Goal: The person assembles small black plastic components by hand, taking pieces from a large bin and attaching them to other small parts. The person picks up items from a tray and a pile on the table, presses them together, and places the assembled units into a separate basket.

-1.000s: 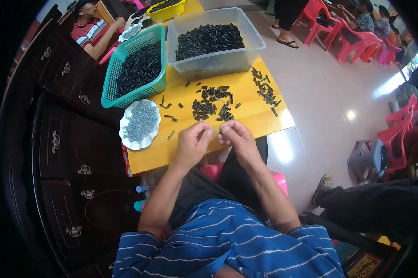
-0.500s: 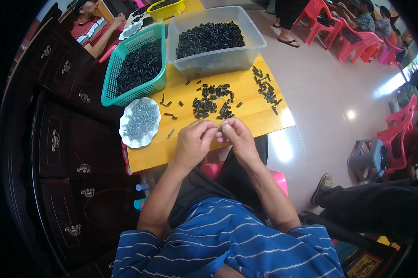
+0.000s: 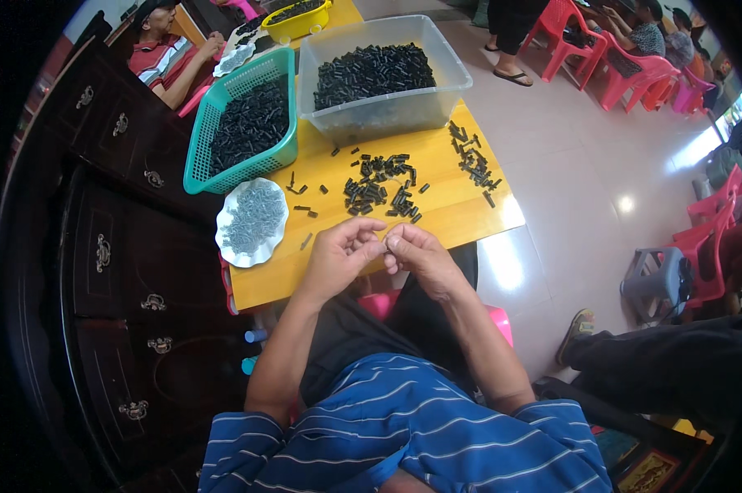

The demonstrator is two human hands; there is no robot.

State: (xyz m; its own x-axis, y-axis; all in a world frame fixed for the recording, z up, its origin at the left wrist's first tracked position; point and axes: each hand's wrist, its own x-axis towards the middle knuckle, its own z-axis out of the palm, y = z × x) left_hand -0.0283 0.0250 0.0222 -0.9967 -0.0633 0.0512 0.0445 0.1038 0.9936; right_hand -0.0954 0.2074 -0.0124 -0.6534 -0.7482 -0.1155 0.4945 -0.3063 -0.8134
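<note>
Just above the near edge of the yellow table [image 3: 260,283], my two hands meet fingertip to fingertip. My right hand [image 3: 427,261] is closed, its thumb and forefinger pinching a small dark piece, mostly hidden by the fingers. Close against it, my left hand [image 3: 336,261] has curled fingers with the thumb toward the right fingertips; anything in them is too small to make out. Beyond the hands lies a loose pile of short black tube-like pieces [image 3: 367,193]. A second group of black pieces [image 3: 474,164] lies near the right table edge.
A white scalloped plate [image 3: 281,234] of small silvery screw-like parts stands at left. Behind are a green basket [image 3: 194,168] and a clear bin [image 3: 371,123], both full of black pieces. Dark drawers [image 3: 112,271] flank the left; a grey stool [image 3: 652,279] stands right. Other people sit farther off.
My hands have come slightly nearer to me, and the left fingers have loosened a little from the right fingertips. The right hand keeps its pinch.
</note>
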